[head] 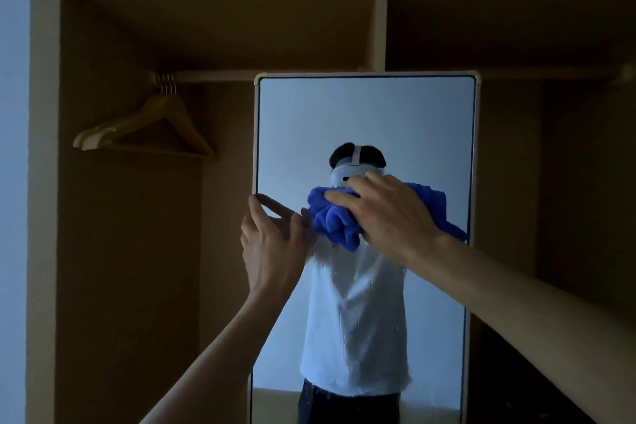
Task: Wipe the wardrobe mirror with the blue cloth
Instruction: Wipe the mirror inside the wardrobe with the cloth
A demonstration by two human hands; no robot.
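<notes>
A tall mirror [364, 117] in a pale frame stands inside the open wardrobe, and it reflects a person in a white shirt. A bunched blue cloth [335, 220] lies against the glass near mid-height. My right hand [389, 213] lies over the cloth with its fingers spread and presses it to the mirror. My left hand [272, 241] grips the mirror's left frame edge, with the thumb on the outside and the fingers on the glass side. Small droplets or streaks show on the glass below the cloth.
Several wooden hangers [148, 127] hang from the rail [213, 76] at the upper left of the wardrobe. A vertical divider [378, 24] rises behind the mirror's top. Dark open compartments lie on both sides of the mirror.
</notes>
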